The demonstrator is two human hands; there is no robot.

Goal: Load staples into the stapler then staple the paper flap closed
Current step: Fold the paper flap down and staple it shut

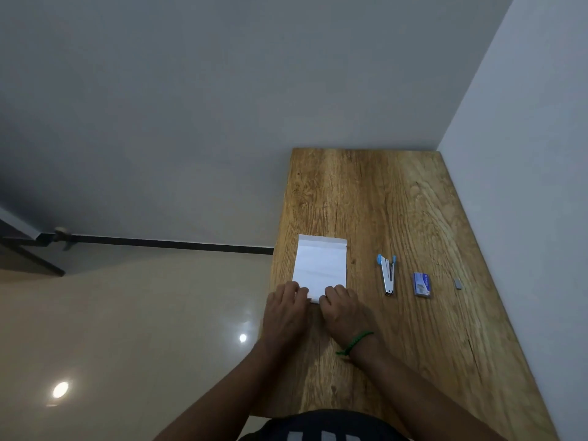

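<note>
A white folded paper (pixel 320 264) lies flat on the wooden table (pixel 366 192), with a flap along its far edge. My left hand (pixel 286 308) and my right hand (pixel 342 308) both press on the paper's near edge, fingers curled over it. To the right of the paper lies a small silver stapler with blue ends (pixel 388 275), lying apart from both hands. Further right sits a small blue staple box (pixel 422 284). A short strip of staples (pixel 458 283) lies near the table's right edge.
A grey wall runs along the table's right side and far end. Left of the table is a glossy beige floor (pixel 127 313) with light reflections. A green bracelet (pixel 354 342) circles my right wrist.
</note>
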